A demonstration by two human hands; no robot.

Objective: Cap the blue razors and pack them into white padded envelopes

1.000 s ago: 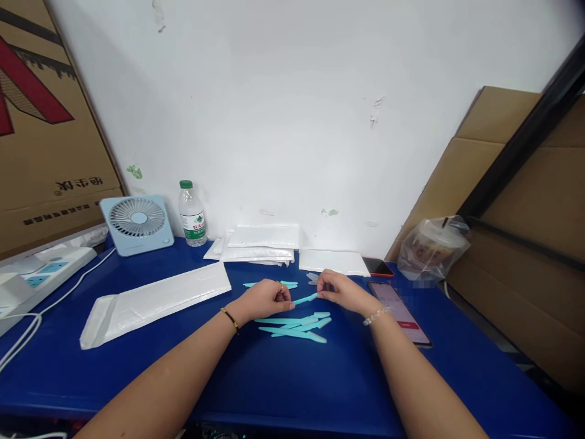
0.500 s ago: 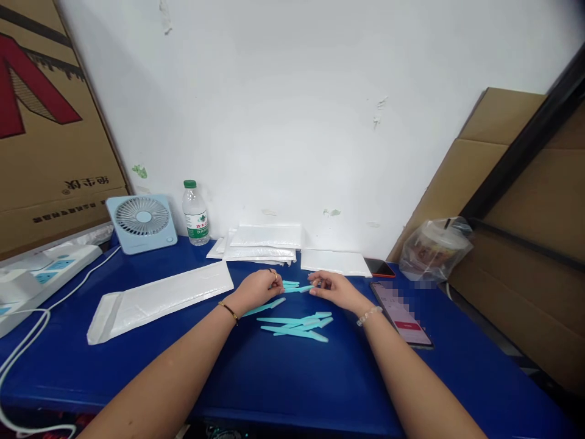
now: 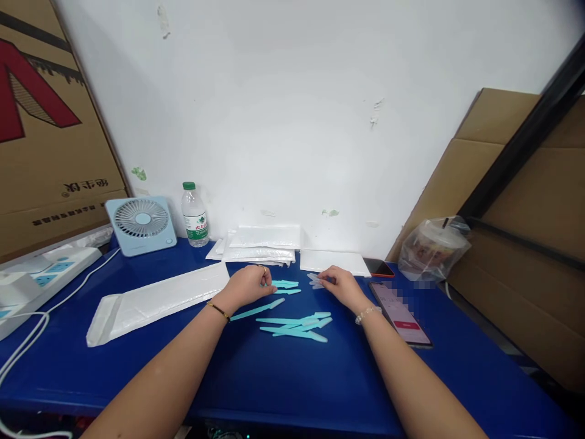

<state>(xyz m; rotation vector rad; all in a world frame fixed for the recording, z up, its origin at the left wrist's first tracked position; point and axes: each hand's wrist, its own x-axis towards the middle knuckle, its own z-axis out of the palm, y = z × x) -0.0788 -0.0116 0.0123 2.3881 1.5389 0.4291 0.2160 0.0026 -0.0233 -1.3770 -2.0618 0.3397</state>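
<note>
Several teal eyebrow razors lie on the blue table, with one loose group [image 3: 297, 326] in front of my hands. A single razor [image 3: 258, 309] rests at an angle beside my left wrist. My left hand [image 3: 249, 286] is closed, thumb and finger pinching the end of a teal eyebrow razor [image 3: 289, 291] that points right. Just behind it lie more razors [image 3: 287, 283], partly hidden by the fingers. My right hand [image 3: 340, 286] is pinched at a few small clear blade caps [image 3: 315, 280]; its fingertips seem to hold one of them.
A white padded mailer [image 3: 159, 302] lies at the left, and more mailers [image 3: 262, 244] are stacked by the wall. Behind the left side stand a blue fan [image 3: 142, 224], a water bottle [image 3: 195, 216] and a power strip [image 3: 59, 271]. Phone [image 3: 402, 317] and bagged drink cup [image 3: 432, 250] are right.
My right hand has come away from the razor's tip and moved slightly right, to the clear caps. My left hand has shifted a little left with the razor.
</note>
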